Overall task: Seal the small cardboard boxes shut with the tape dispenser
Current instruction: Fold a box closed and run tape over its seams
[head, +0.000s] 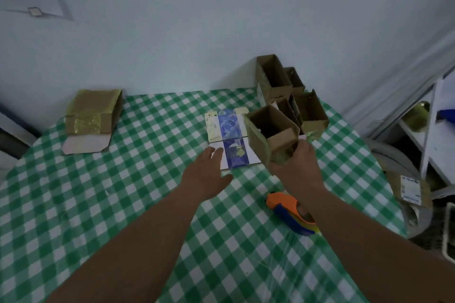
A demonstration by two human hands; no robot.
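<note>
My right hand (296,166) grips a small open cardboard box (270,130) by its lower end and holds it tilted above the table, its open mouth facing up and away. My left hand (206,174) hovers flat with straight fingers just left of it, over the edge of a flattened blue and white carton (231,135). The orange and blue tape dispenser (291,213) lies on the checked tablecloth under my right forearm. Several more open small boxes (293,96) stand clustered at the back right.
A taped cardboard box (93,113) sits at the back left on a pink sheet. The round table (98,204) has a green and white checked cloth. A white shelf (428,130) and a labelled box (411,189) stand to the right.
</note>
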